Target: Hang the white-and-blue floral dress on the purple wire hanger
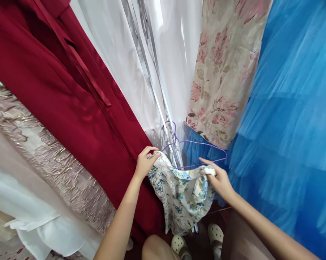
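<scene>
Hanging or draped at the far left, a white ruffled cloth point(51, 224) was cut off by the frame edge, with a crinkled pinkish cloth point(65, 173) beside it. Next came a dark red garment point(71, 97), its top out of frame, then a white cloth point(106, 47). The left hand point(146, 162) pinched the left end of the waistband of a patterned garment point(183, 198), which hung between both hands at lower centre. Pale strips point(154, 83) ran down behind it, their lower ends hidden. Behind the waistband lay a purple hanger point(201, 143), its left end covered (whether its hook caught on the strips, I could not tell). Small white pieces point(195, 228) under the hem were too small to make out, and pale clogs point(215, 233) stood below, one partly covered by a leg point(157, 247). The right hand point(219, 180) gripped the waistband's right end, its index finger stretched across the hanger's lower bar; contact there was unclear. Above hung a pink-flowered cloth point(219, 79), cropped at the top, and rightmost a blue tiered tulle garment point(282, 126), cut off at the right.
</scene>
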`<state>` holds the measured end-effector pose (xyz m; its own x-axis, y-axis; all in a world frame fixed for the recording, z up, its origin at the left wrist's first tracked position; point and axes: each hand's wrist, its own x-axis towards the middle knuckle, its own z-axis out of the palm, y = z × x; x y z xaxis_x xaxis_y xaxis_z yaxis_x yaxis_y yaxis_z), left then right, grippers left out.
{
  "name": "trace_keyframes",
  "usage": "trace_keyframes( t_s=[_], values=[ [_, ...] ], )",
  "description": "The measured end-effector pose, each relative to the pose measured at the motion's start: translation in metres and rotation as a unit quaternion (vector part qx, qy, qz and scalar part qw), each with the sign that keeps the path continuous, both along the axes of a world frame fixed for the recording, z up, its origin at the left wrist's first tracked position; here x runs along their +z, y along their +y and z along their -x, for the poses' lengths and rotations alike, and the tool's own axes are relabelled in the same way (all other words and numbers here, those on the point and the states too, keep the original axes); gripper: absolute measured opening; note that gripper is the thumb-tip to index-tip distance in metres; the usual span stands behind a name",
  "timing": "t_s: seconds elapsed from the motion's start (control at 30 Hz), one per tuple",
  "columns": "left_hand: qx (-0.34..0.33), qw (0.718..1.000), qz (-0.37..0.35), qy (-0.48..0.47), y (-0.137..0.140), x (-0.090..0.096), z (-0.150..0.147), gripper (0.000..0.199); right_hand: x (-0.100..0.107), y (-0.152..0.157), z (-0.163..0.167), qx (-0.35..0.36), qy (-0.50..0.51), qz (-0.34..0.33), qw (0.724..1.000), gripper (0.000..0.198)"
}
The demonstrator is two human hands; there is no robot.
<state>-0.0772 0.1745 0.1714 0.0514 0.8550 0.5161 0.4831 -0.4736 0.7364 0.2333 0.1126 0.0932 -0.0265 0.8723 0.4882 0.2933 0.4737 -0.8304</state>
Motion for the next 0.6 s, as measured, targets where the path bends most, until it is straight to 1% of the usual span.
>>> trace_keyframes(
  t_s=[0.07, 0.13, 0.17, 0.23, 0.3, 0.33, 0.37, 0.43, 0.47, 0.5, 0.53, 0.57, 0.6],
  values=[
    [-0.001, 1.000, -0.017, 0.005, -0.001, -0.002, 0.001, 0.024, 0.004, -0.001, -0.019, -0.087, 0.015, -0.025, 0.996, 0.058],
    [-0.007, 0.999, -0.031, 0.014, -0.004, -0.003, 0.001, 0.021, 0.013, 0.009, -0.037, -0.147, -0.004, -0.039, 0.988, 0.060],
    [-0.010, 0.999, -0.036, 0.019, -0.005, -0.004, 0.000, 0.020, 0.019, 0.017, -0.045, -0.158, -0.025, -0.041, 0.986, 0.057],
    [-0.009, 0.998, -0.044, 0.032, -0.007, -0.004, -0.001, 0.019, 0.036, 0.037, -0.060, -0.138, -0.084, -0.033, 0.986, 0.041],
    [0.004, 0.997, -0.059, 0.046, -0.007, -0.003, 0.001, 0.018, 0.056, 0.055, -0.072, -0.087, -0.142, 0.011, 0.986, 0.021],
    [0.017, 0.996, -0.069, 0.053, -0.007, -0.003, 0.003, 0.019, 0.067, 0.061, -0.077, -0.052, -0.160, 0.040, 0.985, 0.022],
    [0.035, 0.995, -0.077, 0.060, -0.006, -0.002, 0.006, 0.019, 0.077, 0.064, -0.082, -0.006, -0.167, 0.070, 0.983, 0.029],
    [0.071, 0.992, -0.078, 0.065, -0.003, -0.003, 0.014, 0.024, 0.094, 0.066, -0.090, 0.113, -0.147, 0.135, 0.973, 0.035],
    [0.080, 0.993, -0.064, 0.064, -0.003, -0.004, 0.018, 0.027, 0.098, 0.066, -0.092, 0.179, -0.126, 0.173, 0.960, 0.033],
    [0.079, 0.994, -0.040, 0.061, -0.002, -0.006, 0.022, 0.029, 0.100, 0.065, -0.092, 0.239, -0.099, 0.217, 0.941, 0.030],
    [0.071, 0.996, -0.011, 0.058, -0.002, -0.009, 0.025, 0.029, 0.097, 0.064, -0.089, 0.282, -0.066, 0.260, 0.921, 0.027],
    [0.060, 0.997, 0.015, 0.055, -0.003, -0.012, 0.027, 0.029, 0.092, 0.064, -0.085, 0.303, -0.027, 0.293, 0.906, 0.027],
    [0.050, 0.997, 0.033, 0.053, -0.004, -0.016, 0.028, 0.029, 0.084, 0.065, -0.078, 0.296, 0.016, 0.306, 0.905, 0.028]
  ],
)
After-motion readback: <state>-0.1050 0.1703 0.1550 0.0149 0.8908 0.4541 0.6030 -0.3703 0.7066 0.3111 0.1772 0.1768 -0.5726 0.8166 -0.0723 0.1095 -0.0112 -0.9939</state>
